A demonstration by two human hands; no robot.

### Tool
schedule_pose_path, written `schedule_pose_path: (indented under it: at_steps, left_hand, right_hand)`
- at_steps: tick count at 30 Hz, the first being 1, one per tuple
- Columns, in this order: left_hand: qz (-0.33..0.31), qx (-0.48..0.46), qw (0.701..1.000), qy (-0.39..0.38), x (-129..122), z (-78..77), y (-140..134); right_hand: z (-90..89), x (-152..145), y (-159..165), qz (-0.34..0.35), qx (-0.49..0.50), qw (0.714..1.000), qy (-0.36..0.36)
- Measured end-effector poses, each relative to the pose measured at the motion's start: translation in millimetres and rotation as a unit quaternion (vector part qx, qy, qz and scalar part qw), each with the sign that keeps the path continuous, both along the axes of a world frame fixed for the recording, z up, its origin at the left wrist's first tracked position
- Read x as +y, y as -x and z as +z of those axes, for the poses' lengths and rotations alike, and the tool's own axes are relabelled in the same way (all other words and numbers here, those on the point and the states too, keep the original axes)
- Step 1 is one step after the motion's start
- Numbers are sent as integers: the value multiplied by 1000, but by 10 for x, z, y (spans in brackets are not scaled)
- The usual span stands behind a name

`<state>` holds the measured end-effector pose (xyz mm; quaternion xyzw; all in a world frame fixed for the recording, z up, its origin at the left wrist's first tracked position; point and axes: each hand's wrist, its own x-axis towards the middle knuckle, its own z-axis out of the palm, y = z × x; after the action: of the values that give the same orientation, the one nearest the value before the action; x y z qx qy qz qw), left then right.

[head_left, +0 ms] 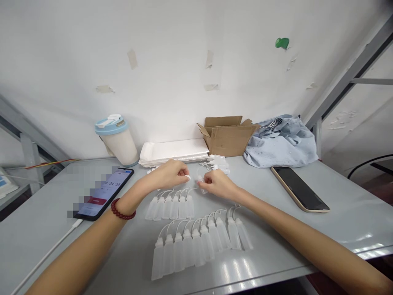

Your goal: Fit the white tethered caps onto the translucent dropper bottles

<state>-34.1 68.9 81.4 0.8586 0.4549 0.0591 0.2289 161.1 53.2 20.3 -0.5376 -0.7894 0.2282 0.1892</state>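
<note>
Here the hands are meeting over the grey metal worktop (129, 254), between its middle and back edge, and the right hand (221, 183) is pinching a small translucent white plastic bottle (200, 178), its fingers nearly closed and partly hiding it. That bottle is looking very light, its walls probably soft enough to be dented by a hard squeeze and a little slippery when smooth, though hardly fragile; the firmer neck or shoulders should be offering the safest hold, with a gentle pinch on the body. Over to the left hand (170, 174): thumb and curled fingers are closing on a small white plastic piece (188, 177), too covered to be identified surely. The two pinches are facing each other, just apart. Below them, a shorter row of matching bottles (166, 207) with thin curved straps is lying across the middle, while a longer row of matching bottles (187, 248) is stretching nearer the front edge.
</note>
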Motion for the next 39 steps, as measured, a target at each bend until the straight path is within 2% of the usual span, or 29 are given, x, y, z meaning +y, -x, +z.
schedule_pose_path:
  at_steps: [5, 8, 15, 21, 39]
  left_hand:
    - [-1, -71, 997, 9, 1, 7, -31]
    - [0, -102, 995, -3, -4, -19, -59]
    - [11, -116, 990, -83, -61, -151, -194]
    - [23, -61, 985, -162, -94, -197, -256]
    - [61, -53, 993, -87, -29, -294, -230]
  right_hand:
    - [-110, 48, -20, -14, 13, 992, -124]
    - [-159, 69, -42, -13, -9, 987, -163]
    - [-198, 69, -33, -5, -45, 986, -162]
    - [-223, 52, -11, 5, -65, 984, -164]
    - [-303, 84, -28, 37, -55, 979, -192]
